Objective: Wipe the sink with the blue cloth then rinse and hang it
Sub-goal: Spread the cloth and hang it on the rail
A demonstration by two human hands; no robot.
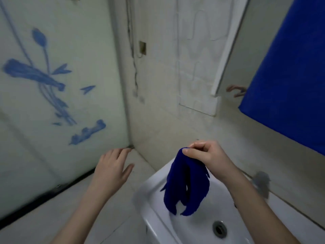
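Head view: blue cloth (186,184) dangling over the sink (153,180).
At 5 o'clock the right hand (205,154) pinches the cloth's top edge between thumb and curled fingers; it hangs in folds above the white basin, up from the drain (219,228). At 7 o'clock the left hand (112,168) hovers, fingers loosely spread.

Frosted panel (52,103) with blue flower print, tiled wall (163,85), mirror (242,59), large blue towel (290,76) hanging

White sink (149,189), metal drain (219,229) in its basin, pale tiled floor (44,219)
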